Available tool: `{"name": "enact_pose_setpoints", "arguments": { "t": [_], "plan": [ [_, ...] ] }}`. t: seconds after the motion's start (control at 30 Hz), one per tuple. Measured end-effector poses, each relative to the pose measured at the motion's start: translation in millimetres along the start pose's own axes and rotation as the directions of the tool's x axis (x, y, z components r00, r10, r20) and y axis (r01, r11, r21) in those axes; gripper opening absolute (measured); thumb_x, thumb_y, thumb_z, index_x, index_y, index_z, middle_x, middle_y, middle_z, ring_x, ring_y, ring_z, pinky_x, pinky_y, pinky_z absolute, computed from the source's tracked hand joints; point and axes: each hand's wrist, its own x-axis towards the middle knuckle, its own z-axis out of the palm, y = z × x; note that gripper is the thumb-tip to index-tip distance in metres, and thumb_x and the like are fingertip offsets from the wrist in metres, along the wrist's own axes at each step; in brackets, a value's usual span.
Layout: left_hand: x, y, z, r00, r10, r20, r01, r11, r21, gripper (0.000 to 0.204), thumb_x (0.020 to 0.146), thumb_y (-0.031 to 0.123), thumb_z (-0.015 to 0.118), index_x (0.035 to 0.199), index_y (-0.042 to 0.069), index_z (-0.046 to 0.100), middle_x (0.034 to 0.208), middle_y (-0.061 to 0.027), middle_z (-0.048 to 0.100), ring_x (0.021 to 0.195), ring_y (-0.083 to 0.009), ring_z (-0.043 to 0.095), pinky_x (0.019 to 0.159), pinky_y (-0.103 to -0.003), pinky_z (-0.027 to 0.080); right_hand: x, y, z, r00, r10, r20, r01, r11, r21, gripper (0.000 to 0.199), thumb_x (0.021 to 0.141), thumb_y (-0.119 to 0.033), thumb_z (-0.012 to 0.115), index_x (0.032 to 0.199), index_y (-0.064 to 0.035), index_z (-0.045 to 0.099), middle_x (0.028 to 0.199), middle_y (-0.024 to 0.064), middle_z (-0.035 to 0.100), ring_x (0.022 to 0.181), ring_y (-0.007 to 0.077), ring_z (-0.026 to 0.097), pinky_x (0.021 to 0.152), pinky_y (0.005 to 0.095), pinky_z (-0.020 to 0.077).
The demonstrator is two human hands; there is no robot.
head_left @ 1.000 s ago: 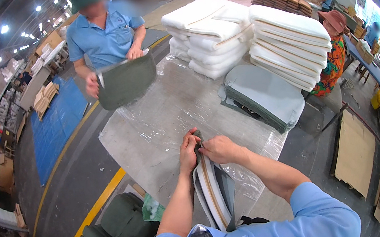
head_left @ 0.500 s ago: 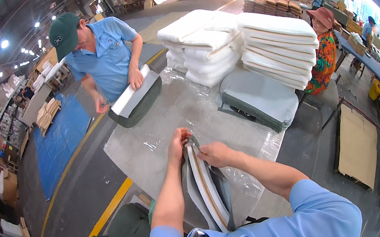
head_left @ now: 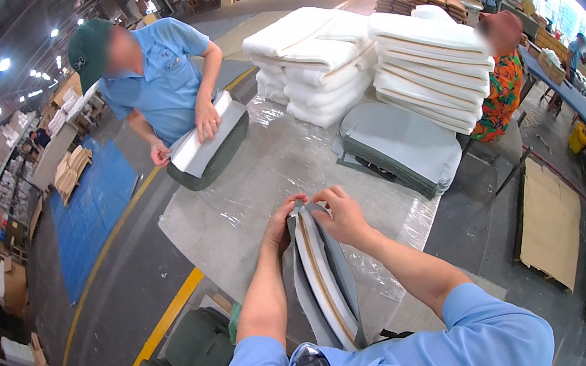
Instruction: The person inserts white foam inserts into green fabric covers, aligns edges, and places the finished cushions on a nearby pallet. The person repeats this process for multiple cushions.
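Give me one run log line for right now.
Left hand on far end of cushion; right hand at same end; white strip between cover flaps; white pads stacked on table

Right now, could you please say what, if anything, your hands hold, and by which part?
A grey fabric cover with a white pad inside, held by its far end: left hand at the left, right hand apparently at the right edge.

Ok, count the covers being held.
2: one cover in your left hand, right hand at its far end; another cover held by the far-left co-worker. The floral-clad person, whose hands don't show, may hold another.
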Motion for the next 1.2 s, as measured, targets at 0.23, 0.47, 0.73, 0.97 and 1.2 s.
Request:
{"name": "enact_pose_setpoints", "arguments": {
  "t": [0.23,0.47,0.73,0.97,1.2],
  "plan": [
    [1,-1,2,0.999,-0.043,0.02,0.044,0.999,-0.026,0.036,0.108,0.024,0.049,0.137,0.009,0.063,0.125,-0.0062,0.068,0.113,-0.0184,0.065,0.098,-0.032,0.053,17,-10,17,0.995,-0.043,0.092,0.066,0.964,-0.258,0.027,0.088,-0.023,0.078,0.108,-0.0063,0.075,0.119,0.0162,0.067,0.115,0.0374,0.065,0.096,0.0459,0.0548],
    [6,-6,7,0.998,-0.021,-0.057,0.021,1.0,-0.01,0.035,0.108,0.029,0.049,0.135,0.015,0.065,0.123,-0.0059,0.068,0.112,-0.017,0.065,0.095,-0.031,0.053,37,4,33,0.988,-0.125,0.094,0.147,0.951,-0.273,0.017,0.09,-0.017,0.072,0.097,-0.0026,0.076,0.112,0.0185,0.067,0.11,0.0399,0.064,0.092,0.0493,0.0556],
    [0,-10,-5,0.998,-0.015,-0.06,0.015,1.0,-0.004,0.041,0.106,0.035,0.054,0.142,0.015,0.062,0.129,-0.0027,0.068,0.117,-0.0174,0.066,0.098,-0.033,0.054,34,-12,25,0.999,0.025,-0.036,-0.017,0.98,0.199,0.013,0.09,-0.012,0.074,0.093,0.0002,0.071,0.109,0.0183,0.066,0.108,0.0391,0.064,0.09,0.0472,0.0534],
    [9,-15,-1,0.999,0.022,-0.043,-0.022,1.0,0.004,0.041,0.108,0.035,0.052,0.141,0.015,0.062,0.128,-0.0042,0.069,0.115,-0.0173,0.066,0.098,-0.033,0.053,34,3,19,0.958,-0.272,0.092,0.284,0.945,-0.163,0.013,0.091,-0.018,0.074,0.097,-0.0069,0.078,0.114,0.0136,0.067,0.114,0.0343,0.062,0.095,0.0462,0.0543],
    [6,-12,12,0.988,-0.06,-0.145,0.052,0.997,-0.053,0.036,0.108,0.033,0.053,0.134,0.014,0.066,0.12,-0.0028,0.068,0.113,-0.0165,0.064,0.099,-0.032,0.051,41,14,27,0.977,-0.195,0.09,0.189,0.979,0.074,0.016,0.098,-0.02,0.072,0.094,-0.0055,0.076,0.109,0.0104,0.069,0.103,0.0287,0.067,0.09,0.0401,0.0558]
  ]
}}
